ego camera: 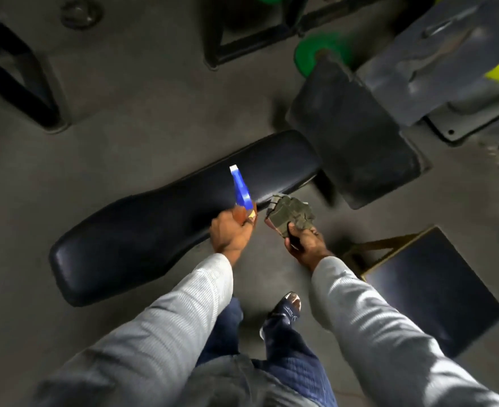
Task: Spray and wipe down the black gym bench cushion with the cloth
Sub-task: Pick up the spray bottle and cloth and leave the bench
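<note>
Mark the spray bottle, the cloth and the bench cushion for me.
spray bottle (241,190): head view, on its blue trigger head.
cloth (290,212): head view, on the bunched middle.
bench cushion (142,230): head view, on the bare black top, left of the hands.

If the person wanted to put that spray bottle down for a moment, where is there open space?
The long black cushion is bare to the left of the left hand holding the spray bottle. Open floor lies beyond it. It is crowded on the right: cloth, second pad, stool.
</note>
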The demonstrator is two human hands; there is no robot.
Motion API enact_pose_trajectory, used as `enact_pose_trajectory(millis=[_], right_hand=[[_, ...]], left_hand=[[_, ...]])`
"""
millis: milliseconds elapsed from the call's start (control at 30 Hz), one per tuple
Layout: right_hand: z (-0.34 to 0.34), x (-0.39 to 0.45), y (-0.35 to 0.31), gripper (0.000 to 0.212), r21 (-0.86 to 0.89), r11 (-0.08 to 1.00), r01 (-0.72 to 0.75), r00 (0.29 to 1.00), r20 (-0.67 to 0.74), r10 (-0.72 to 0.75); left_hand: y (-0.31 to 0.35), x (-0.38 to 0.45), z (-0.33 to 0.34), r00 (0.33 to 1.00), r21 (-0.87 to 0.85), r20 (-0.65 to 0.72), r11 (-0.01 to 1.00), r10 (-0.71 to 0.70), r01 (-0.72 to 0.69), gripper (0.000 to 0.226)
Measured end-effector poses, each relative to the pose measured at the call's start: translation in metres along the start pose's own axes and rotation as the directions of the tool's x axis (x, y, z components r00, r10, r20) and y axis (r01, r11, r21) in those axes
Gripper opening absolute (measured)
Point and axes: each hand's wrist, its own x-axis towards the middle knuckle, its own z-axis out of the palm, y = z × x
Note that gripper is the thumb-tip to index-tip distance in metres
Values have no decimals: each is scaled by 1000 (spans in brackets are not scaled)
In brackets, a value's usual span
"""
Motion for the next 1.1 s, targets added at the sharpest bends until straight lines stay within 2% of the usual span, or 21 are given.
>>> enact_pose_trajectory(millis=[200, 400, 600, 700, 833, 1000, 1100], right_hand=[[-128, -6, -30, 24, 199, 978, 65, 988, -147, -36], [-253, -2, -35, 20, 328, 939, 104, 968, -249, -20], [-353, 9, -19, 21, 403, 909, 108, 934, -355, 46], [-393, 19, -7, 22, 419, 902, 102, 905, -416, 91], [-425, 34, 3, 28, 448, 889, 93, 890, -438, 128], [-447, 59, 15, 33, 429, 902, 54, 909, -395, 134], [-454, 80, 27, 29, 351, 936, 24, 913, -390, 123]], left_hand=[[81, -58, 92, 973, 96, 144, 976, 178, -193, 45], [131, -118, 186, 851, 167, 358, 870, 385, -464, 38], [136, -160, 279, 740, 249, 529, 758, 415, -603, 48], [139, -180, 310, 669, 249, 618, 704, 413, -665, 41], [135, -196, 348, 610, 246, 663, 644, 434, -725, 33], [132, -206, 380, 595, 230, 668, 637, 447, -736, 29], [124, -209, 394, 614, 241, 633, 633, 472, -736, 25]])
